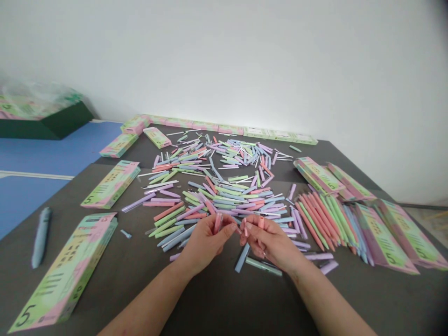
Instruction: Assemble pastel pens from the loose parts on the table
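Observation:
At the near middle of the dark table, my left hand (208,240) is closed on a pink pen part (218,222) that pokes up between the fingers. Close beside it, my right hand (271,240) pinches a coral pen piece (261,222); a second small pink piece shows at its fingertips. The fingertips of both hands nearly meet, and whether the pieces join there is hidden. Under and beyond the hands spreads a heap of pastel pen parts (227,200). Just below my right hand lie a blue pen barrel (242,257) and a green pen barrel (263,266).
Sorted coral, green and blue pens (320,219) lie in a row at right, beside printed boxes (387,238). More boxes line the left side (66,268) and back edge (205,126). A thick blue pen (41,238) lies far left. A dark green crate (45,121) stands on a blue surface.

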{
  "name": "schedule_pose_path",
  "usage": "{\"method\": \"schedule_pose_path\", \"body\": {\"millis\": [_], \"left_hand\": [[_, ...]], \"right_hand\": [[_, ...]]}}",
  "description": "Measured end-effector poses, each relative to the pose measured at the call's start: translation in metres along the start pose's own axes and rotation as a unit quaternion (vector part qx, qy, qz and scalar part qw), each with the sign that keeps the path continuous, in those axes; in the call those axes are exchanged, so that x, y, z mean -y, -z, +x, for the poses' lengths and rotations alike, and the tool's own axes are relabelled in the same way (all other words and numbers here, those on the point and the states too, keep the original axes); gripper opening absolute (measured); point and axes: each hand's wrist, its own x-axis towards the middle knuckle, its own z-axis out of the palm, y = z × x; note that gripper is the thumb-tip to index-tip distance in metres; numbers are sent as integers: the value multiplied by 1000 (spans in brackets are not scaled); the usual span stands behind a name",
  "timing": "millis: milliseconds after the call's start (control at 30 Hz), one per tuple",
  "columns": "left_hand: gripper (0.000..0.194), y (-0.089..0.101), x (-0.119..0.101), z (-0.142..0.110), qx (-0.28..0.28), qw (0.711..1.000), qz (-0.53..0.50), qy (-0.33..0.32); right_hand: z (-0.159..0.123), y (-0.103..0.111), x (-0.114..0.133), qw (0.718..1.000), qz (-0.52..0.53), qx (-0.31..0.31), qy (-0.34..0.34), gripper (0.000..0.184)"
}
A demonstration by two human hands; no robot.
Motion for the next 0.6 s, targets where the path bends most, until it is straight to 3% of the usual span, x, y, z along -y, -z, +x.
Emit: {"method": "schedule_pose_path", "body": {"millis": [267, 600], "left_hand": [[23, 0, -1, -2, 4, 994, -106, -17], [19, 3, 0, -1, 6, 985, -166, -38]], "right_hand": [[-4, -3, 3, 997, 77, 20, 18, 16], [-8, -3, 5, 998, 47, 15, 48, 13]]}}
